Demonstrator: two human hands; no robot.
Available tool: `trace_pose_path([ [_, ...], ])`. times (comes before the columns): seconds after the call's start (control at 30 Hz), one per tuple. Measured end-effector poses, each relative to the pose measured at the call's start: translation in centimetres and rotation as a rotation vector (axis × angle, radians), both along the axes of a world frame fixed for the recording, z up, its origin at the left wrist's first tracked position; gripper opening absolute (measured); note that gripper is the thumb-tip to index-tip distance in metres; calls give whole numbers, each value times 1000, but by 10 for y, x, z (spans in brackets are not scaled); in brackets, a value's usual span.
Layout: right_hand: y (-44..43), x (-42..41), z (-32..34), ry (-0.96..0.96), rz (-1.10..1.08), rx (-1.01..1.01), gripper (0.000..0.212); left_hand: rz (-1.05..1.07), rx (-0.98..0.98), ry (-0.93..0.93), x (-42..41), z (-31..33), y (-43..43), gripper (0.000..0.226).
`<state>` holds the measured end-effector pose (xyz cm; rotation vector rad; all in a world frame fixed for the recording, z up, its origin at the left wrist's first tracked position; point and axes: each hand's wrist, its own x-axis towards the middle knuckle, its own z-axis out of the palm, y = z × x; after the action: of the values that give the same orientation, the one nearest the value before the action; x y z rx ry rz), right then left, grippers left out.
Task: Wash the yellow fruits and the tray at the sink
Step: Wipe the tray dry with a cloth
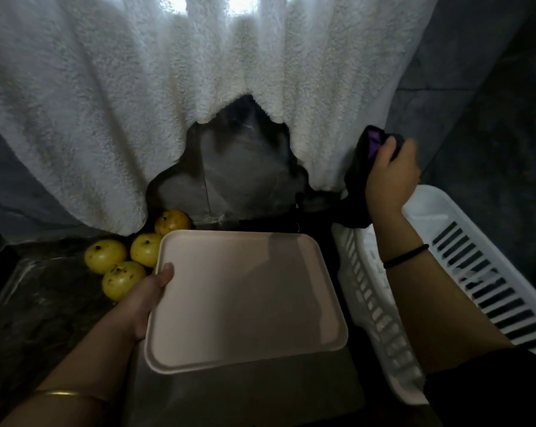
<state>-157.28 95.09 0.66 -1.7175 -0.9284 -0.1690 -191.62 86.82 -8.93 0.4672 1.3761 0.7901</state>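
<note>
Tray (245, 300): pale pink, empty, held over the sink, long axis running near to far.
Left hand (151, 298): grips its left edge, thumb on the rim.
Right hand (390, 174): far right, closed around a dark cloth (357, 192) above the white rack (464, 257).
Yellow fruits (128, 257): four on the counter, just left of the tray, nearer the left hand.
Judgement: cloth must travel left and nearer to reach the tray.

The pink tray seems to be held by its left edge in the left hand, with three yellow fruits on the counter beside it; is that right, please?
Not quite: the head view shows four yellow fruits, not three. The left hand does hold the pink tray by its left edge.
</note>
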Motion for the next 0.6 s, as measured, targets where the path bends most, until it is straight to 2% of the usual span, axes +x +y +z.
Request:
trace_pose_path([
  [0.13, -32, -43, 23, 13, 117, 147, 34, -14, 36, 6, -10, -2, -12, 51],
  [0.2, -47, -71, 34, 53, 197, 135, 28, -17, 42, 1, -15, -3, -19, 52],
  [0.27, -58, -98, 44, 136, 296, 124, 21, -13, 63, -17, -20, -3, -26, 48],
  [0.4, -73, -146, 53, 364, 501, 91, 22, -9, 109, -54, -34, -8, -40, 44],
  [0.47, -73, -158, 37, 462, 607, -28, 24, -13, 106, -39, -43, -12, -43, 49],
  [0.53, -71, -162, 12, 627, 705, -229, 30, -7, 95, -47, -51, -12, -44, 49],
  [0.6, -71, -160, -14, 615, 642, -404, 36, 0, 103, -54, -55, -12, -45, 45],
])
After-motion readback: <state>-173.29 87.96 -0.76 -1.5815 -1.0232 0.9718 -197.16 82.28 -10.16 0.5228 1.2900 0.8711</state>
